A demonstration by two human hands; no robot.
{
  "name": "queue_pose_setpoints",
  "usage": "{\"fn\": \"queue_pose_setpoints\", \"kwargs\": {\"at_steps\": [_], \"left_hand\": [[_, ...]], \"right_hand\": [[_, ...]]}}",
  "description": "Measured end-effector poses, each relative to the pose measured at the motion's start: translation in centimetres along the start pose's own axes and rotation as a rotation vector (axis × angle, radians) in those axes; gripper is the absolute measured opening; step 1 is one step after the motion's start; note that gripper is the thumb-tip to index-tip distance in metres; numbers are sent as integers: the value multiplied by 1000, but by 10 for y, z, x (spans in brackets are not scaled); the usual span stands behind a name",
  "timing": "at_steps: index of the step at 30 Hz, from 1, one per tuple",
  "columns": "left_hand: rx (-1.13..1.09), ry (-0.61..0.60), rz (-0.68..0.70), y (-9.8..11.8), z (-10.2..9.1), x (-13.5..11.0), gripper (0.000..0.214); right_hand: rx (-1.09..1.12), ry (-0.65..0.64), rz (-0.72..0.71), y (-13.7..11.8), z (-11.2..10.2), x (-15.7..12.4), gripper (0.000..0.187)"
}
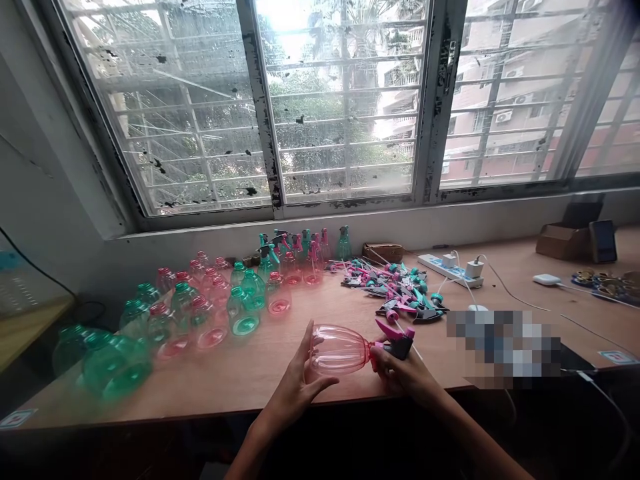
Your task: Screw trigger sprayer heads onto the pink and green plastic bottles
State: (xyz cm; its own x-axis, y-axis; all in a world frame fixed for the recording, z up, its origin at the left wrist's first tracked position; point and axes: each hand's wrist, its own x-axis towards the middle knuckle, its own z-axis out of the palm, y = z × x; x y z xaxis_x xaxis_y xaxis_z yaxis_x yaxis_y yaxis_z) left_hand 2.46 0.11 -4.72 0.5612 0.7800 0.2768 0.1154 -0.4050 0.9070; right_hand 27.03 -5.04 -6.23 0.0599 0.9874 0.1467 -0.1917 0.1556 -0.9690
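A clear pink spray bottle [339,349] lies sideways in the air just above the near edge of the table. My left hand [301,375] cups its base, thumb below and fingers behind. At its neck, on the right, my right hand [397,367] grips the pink and black spray head [400,341], which sits at the bottle's mouth. Whether the head is fully screwed down cannot be made out. Beyond my right hand lies a pile of loose trigger spray heads [400,287] in pink, teal and black, with thin tubes.
Open pink and green bottles [200,320] stand in rows at left. Several bottles with heads fitted [313,263] stand at the back. Rightward are a white power strip [453,270] with cables, a cardboard box [563,240], a phone [603,241] and a blurred-out patch.
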Motion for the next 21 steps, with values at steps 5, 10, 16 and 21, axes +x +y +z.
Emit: {"fn": "queue_pose_setpoints", "kwargs": {"at_steps": [5, 10, 16, 21], "left_hand": [[19, -5, -17, 4, 0, -2, 110], [39, -27, -30, 12, -1, -2, 96], [62, -12, -12, 6, 2, 0, 103], [70, -33, -15, 4, 3, -2, 106]], "right_hand": [[-46, 3, -37, -2, 2, -8, 41], [-87, 8, -60, 0, 3, -13, 37], [41, 94, -6, -1, 4, -11, 40], [88, 132, 46, -3, 2, -11, 42]]}}
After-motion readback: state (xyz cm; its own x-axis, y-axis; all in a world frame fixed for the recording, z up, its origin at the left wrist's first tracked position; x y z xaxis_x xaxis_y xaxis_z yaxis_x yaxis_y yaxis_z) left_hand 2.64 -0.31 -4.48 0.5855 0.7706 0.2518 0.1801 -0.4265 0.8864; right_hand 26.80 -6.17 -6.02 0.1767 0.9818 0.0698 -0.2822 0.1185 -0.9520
